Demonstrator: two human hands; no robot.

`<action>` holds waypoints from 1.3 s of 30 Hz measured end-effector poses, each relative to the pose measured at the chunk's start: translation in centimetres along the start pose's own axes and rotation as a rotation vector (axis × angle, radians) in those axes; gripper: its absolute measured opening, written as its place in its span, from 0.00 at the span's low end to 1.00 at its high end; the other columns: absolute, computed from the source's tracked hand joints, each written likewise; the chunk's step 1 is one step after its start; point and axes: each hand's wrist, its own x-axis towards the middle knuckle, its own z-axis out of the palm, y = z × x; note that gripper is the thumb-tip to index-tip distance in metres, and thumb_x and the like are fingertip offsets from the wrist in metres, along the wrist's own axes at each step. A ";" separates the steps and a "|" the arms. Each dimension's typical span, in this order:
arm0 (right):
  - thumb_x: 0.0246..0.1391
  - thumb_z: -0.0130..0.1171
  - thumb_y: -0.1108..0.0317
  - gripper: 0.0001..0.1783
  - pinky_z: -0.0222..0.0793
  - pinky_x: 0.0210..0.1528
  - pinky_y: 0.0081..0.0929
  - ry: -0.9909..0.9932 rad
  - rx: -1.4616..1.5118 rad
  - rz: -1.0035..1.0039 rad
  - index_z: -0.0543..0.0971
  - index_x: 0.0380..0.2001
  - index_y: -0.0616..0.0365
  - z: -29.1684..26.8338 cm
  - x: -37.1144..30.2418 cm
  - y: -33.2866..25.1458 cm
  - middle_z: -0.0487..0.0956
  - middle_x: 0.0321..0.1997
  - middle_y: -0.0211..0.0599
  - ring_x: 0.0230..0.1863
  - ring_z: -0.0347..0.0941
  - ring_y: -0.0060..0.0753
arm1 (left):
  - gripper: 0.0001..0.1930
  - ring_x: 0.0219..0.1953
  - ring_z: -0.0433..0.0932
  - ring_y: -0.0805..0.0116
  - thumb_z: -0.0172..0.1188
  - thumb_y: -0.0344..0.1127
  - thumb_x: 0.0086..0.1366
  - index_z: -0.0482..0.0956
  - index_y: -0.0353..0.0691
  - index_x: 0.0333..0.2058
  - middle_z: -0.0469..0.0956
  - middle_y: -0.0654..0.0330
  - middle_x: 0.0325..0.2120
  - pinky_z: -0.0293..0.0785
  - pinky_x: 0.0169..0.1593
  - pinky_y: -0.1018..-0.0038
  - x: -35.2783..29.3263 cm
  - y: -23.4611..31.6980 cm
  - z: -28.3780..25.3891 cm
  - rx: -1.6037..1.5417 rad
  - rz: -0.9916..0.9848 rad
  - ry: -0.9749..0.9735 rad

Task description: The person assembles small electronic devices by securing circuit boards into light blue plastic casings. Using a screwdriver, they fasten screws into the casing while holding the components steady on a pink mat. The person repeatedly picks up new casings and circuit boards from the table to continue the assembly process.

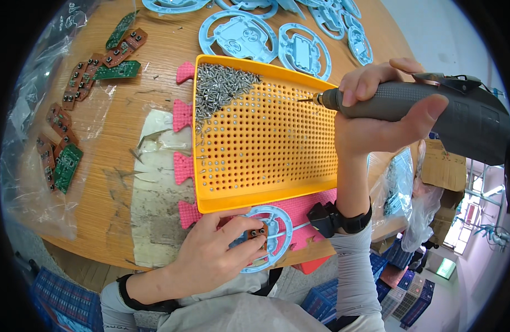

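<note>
- Right hand (377, 119) wrapped tight round grey electric screwdriver (399, 99), tip over yellow screw tray (266, 196), seemingly picking up a screw.
- Left hand (216, 252), fingers curled, presses small circuit board (258, 232) into near blue round housing (277, 238); fastening looks undone.
- Far blue housings (266, 39) and left boards (94, 72) await.

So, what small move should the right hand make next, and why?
Probably lower the screwdriver tip into a hole of the yellow tray to pick up a screw: the right hand holds it just above, while the left hand steadies a board in the blue frame.
</note>
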 end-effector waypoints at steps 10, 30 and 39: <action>0.55 0.40 0.29 0.37 0.59 0.17 0.24 0.089 -0.232 -0.021 0.71 0.38 0.57 1.5 -0.2 0.3 0.66 0.12 0.33 0.12 0.61 0.27 | 0.15 0.46 0.69 0.58 0.73 0.35 0.44 0.84 0.45 0.34 0.76 0.67 0.40 0.68 0.49 0.66 0.1 0.1 0.0 -0.004 -0.002 0.008; 0.53 0.55 0.71 0.12 0.74 0.19 0.35 -0.509 0.401 0.077 0.63 0.35 0.64 -1.1 -11.4 -13.5 0.75 0.17 0.46 0.16 0.74 0.41 | 0.15 0.48 0.68 0.56 0.72 0.34 0.46 0.83 0.43 0.35 0.75 0.65 0.42 0.69 0.48 0.66 -0.3 -0.2 0.8 -0.010 0.056 0.067; 0.56 0.56 0.41 0.31 0.73 0.20 0.32 -0.526 0.256 0.027 0.64 0.40 0.62 0.4 -12.4 -13.0 0.73 0.20 0.41 0.18 0.72 0.38 | 0.15 0.49 0.68 0.56 0.72 0.34 0.46 0.83 0.41 0.34 0.76 0.65 0.41 0.68 0.48 0.66 -0.2 -0.2 0.6 0.000 0.054 0.075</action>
